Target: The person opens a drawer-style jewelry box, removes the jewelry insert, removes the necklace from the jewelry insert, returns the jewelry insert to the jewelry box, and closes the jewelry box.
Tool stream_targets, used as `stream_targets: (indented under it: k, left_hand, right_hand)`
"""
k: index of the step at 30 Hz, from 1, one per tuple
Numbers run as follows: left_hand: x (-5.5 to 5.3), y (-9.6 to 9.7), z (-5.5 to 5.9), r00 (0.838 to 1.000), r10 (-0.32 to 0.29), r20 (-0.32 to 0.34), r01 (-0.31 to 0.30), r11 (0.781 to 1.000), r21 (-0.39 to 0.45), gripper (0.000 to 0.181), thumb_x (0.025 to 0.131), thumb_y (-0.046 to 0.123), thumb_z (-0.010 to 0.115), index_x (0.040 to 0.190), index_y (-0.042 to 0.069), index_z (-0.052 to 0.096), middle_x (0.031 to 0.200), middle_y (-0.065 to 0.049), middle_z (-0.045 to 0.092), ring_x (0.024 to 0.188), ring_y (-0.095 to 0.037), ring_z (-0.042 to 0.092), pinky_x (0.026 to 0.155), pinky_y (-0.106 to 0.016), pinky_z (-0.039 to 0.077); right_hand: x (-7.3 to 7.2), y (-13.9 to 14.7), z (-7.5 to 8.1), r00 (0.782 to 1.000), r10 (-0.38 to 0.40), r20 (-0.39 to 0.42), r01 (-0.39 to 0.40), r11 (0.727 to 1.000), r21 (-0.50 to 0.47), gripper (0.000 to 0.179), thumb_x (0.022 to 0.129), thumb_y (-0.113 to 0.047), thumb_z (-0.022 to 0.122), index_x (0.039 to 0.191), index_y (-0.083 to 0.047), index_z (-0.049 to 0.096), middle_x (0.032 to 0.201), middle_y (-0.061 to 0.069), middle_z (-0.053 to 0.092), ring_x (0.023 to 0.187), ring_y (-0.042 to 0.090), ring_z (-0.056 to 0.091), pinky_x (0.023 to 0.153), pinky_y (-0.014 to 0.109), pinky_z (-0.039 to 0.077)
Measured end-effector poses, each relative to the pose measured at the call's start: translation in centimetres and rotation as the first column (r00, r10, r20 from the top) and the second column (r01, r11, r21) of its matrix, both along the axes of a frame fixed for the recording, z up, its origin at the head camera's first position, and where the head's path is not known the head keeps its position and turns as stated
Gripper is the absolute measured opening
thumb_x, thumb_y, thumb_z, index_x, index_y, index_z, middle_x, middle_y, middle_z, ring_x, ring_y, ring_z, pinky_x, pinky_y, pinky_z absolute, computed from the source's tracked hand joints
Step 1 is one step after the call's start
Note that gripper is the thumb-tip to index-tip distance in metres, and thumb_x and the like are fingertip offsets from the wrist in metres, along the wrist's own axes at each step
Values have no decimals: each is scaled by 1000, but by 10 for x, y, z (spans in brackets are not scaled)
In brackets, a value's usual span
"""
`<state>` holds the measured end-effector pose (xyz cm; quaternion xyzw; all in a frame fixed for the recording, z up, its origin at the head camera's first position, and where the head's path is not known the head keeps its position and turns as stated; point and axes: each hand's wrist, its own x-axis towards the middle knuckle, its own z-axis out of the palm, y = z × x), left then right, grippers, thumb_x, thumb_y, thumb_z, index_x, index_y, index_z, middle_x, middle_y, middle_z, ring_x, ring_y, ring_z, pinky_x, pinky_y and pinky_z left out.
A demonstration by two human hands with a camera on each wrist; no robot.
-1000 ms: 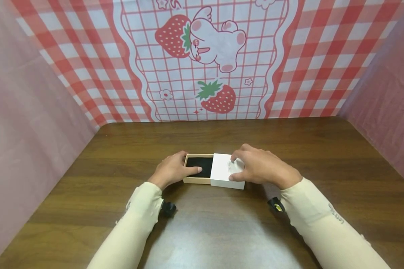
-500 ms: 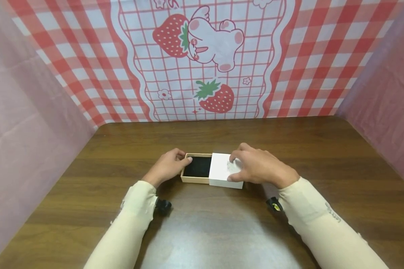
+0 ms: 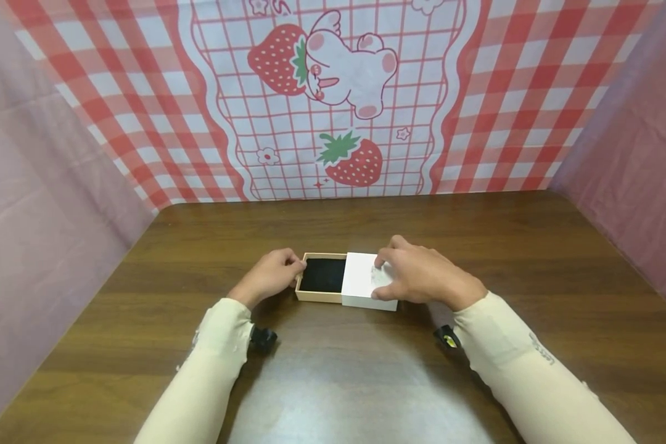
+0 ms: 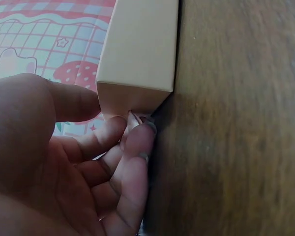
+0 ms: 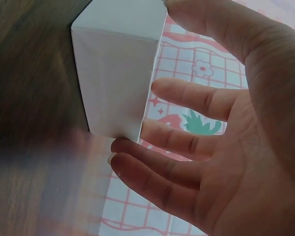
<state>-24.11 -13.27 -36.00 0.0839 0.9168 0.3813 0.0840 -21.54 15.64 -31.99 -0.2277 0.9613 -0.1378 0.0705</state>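
Note:
A sliding drawer box lies on the table, its tan inner tray [image 3: 319, 297] showing at the left. Black lining [image 3: 323, 275] covers the tray's floor. Over the right half sits the white box sleeve [image 3: 359, 271]. My left hand [image 3: 270, 275] is at the tray's left end; its curled fingers pinch a small pull tab [image 4: 132, 119] that sticks out of the end wall [image 4: 128, 98]. My right hand [image 3: 424, 272] holds the sleeve from above, thumb near the front edge and fingers bent toward the far side. In the right wrist view, fingertips [image 5: 160, 86] meet the sleeve's edge.
The brown wooden table [image 3: 333, 370] extends around the box. Behind it hangs a red and white checked cloth [image 3: 338, 123] with strawberry prints, and pink cloths [image 3: 44, 185] close off both sides. Dark wrist cameras [image 3: 263, 340] hang below both sleeves.
My left hand has drawn back leftward, from its thumb over the black lining to the tray's end, where it now pinches the tab. The right hand stays on the sleeve.

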Motion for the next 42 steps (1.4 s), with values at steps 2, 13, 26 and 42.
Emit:
stream_targets:
  k: [2, 13, 26, 42]
  left_hand:
    - [0, 0, -1, 1000, 3, -2, -3, 1000, 0, 23, 102, 25, 55, 92, 6, 64, 83, -6, 64, 75, -18, 60, 67, -31, 45]
    - [-2, 2, -3, 1000, 8, -8, -7, 998, 56, 24, 104, 16, 47, 89, 4, 61, 89, -9, 62, 77, -18, 61, 70, -29, 50]
    - [-1, 3, -2, 1000, -11, 2, 11, 1000, 21, 24, 103, 23, 53, 89, 6, 62, 84, -7, 62, 75, -19, 59, 64, -30, 44]
    - [-2, 4, -4, 999, -27, -45, 27, 999, -17, 25, 102, 24, 55, 86, 6, 63, 78, -6, 63, 71, -18, 60, 62, -31, 45]
  right_hand:
    - [0, 0, 0, 1000, 0, 0, 0, 1000, 2, 61, 78, -50, 81, 125, -14, 66, 117, 7, 52, 89, 24, 58, 80, 47, 51]
    - [-1, -1, 0, 1000, 10, -17, -10, 1000, 2, 59, 78, -49, 81, 123, -13, 66, 114, 7, 51, 88, 23, 57, 79, 45, 51]
    - [0, -2, 0, 1000, 6, -11, -6, 1000, -6, 60, 78, -48, 81, 124, -13, 65, 115, 8, 51, 88, 23, 57, 78, 44, 51]
    - [-2, -2, -2, 1000, 6, -21, -6, 1000, -4, 60, 77, -48, 81, 122, -12, 66, 113, 8, 52, 87, 23, 57, 76, 43, 51]
